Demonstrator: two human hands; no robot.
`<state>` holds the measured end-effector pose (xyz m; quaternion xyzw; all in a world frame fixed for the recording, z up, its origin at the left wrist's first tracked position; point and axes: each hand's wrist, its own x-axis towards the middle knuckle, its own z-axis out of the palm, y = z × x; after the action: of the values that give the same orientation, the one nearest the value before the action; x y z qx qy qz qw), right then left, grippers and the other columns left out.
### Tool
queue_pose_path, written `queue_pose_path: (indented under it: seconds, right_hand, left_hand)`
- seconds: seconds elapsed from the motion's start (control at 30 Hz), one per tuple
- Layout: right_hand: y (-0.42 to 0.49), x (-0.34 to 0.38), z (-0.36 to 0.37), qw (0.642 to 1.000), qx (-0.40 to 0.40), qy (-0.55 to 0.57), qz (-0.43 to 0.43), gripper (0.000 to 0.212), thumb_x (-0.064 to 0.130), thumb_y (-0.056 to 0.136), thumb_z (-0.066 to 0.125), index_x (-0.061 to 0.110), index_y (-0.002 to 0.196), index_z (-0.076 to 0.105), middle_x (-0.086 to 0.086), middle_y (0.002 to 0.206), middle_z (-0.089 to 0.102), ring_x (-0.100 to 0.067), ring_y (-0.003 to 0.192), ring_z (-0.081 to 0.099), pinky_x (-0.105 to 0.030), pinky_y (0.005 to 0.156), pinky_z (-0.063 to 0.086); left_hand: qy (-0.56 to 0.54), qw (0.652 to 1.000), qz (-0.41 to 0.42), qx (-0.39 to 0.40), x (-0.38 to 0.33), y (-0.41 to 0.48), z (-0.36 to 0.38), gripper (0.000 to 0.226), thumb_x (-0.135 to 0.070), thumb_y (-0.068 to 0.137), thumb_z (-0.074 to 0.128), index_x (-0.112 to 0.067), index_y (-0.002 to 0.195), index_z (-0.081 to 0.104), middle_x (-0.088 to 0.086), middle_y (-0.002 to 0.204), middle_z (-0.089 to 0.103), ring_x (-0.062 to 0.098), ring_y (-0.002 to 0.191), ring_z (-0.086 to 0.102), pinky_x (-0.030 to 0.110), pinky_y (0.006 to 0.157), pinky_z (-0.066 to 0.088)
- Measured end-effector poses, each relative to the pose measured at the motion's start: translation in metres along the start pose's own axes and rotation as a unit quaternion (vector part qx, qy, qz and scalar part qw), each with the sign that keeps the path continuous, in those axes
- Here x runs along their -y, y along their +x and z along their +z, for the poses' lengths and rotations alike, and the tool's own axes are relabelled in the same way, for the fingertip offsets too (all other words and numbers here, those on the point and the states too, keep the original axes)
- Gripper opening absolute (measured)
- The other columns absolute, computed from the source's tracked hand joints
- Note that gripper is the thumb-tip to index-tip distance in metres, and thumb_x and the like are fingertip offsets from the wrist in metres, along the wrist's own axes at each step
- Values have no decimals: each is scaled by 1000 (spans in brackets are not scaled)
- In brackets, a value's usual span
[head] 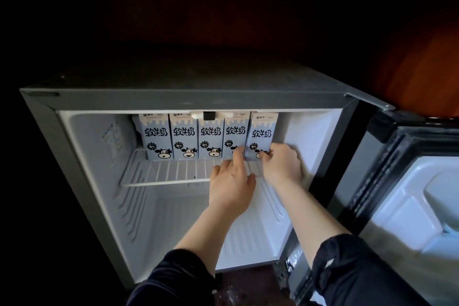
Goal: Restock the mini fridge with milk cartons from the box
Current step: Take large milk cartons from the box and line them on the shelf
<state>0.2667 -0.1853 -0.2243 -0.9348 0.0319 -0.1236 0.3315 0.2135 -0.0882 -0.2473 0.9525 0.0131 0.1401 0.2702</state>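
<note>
Head view is showing five cartons [183, 136] standing on the fridge [82, 146] shelf [161, 171]. Right hand [282, 164] is gripping the fifth carton [262, 131], and left hand [229, 181] is touching its edge with straight fingers. Box is not showing.

You have five milk cartons [210, 136] in one row on the single wire shelf [169, 171] of one mini fridge [173, 99]. Two hands reach that shelf: your left hand [231, 181] and right hand [282, 164].
</note>
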Motion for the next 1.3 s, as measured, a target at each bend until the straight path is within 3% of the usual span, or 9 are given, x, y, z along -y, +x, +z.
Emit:
queue_pose_path:
  seconds: [0.2, 0.5, 0.63, 0.77, 0.9, 1.0, 1.13, 1.3]
  right_hand:
    - [5, 3, 3, 1000, -7, -21, 4, 20, 21, 94, 52, 15, 75, 50, -12, 96, 66, -33, 91, 62, -27, 64, 37]
    - [5, 6, 5, 999, -6, -28, 17, 22, 24, 95, 52, 9, 86, 65, -13, 94, 68, -33, 91, 63, -27, 63, 36]
    - [-2, 5, -2, 1000, -11, -19, 3, 27, 26, 95, 50, 6, 81, 63, -14, 90, 68, -34, 88, 63, -27, 63, 36]
    - [-26, 5, -18, 996, -1, -80, -36, 32, 29, 95, 47, 8, 82, 67, -11, 82, 65, -30, 84, 62, -27, 61, 38]
    - [-49, 21, -42, 985, 34, -139, -94, 41, 28, 94, 49, 11, 57, 45, -5, 70, 51, -28, 67, 51, -25, 48, 28]
    - [-77, 46, -63, 973, 75, -170, -139, 44, 27, 95, 47, 12, 55, 36, -7, 73, 50, -29, 73, 46, -27, 56, 33]
    - [-124, 78, -88, 951, 113, -187, -220, 39, 30, 95, 49, 10, 62, 53, -8, 72, 59, -31, 77, 57, -29, 63, 40]
    - [-195, 114, -99, 916, 176, -204, -298, 35, 34, 96, 48, 13, 78, 68, -4, 79, 68, -28, 75, 60, -29, 65, 40]
  left_hand:
    - [53, 998, 39, 5, 5, 6, -4, 46, -29, 96, 38, -27, 140, 28, -3, 134, 51, 20, 125, 44, 39, 105, 30]
    - [157, 986, 56, 25, 2, 4, -3, 52, -40, 97, 33, -22, 145, 20, 0, 140, 44, 22, 131, 38, 42, 104, 31]
    - [153, 984, 69, 62, 4, -4, -10, 54, -40, 99, 30, -19, 147, 19, -1, 149, 35, 19, 138, 30, 40, 110, 25]
    - [126, 981, 80, 121, 9, -26, -25, 54, -41, 100, 28, -19, 148, 20, -2, 157, 22, 13, 146, 16, 37, 119, 10]
    - [130, 975, 50, 171, 6, -48, -59, 55, -42, 100, 29, -17, 148, 20, 2, 157, 21, 17, 146, 16, 39, 119, 11]
    - [135, 969, 10, 206, 1, -68, -98, 54, -43, 100, 28, -15, 146, 26, 7, 152, 34, 23, 139, 32, 40, 115, 25]
    - [154, 958, -46, 236, 12, -112, -150, 49, -45, 99, 31, -16, 137, 39, 12, 141, 48, 29, 127, 47, 40, 106, 37]
    - [195, 931, -97, 293, 23, -184, -213, 49, -45, 99, 31, -15, 138, 39, 8, 142, 44, 27, 129, 43, 34, 101, 36]
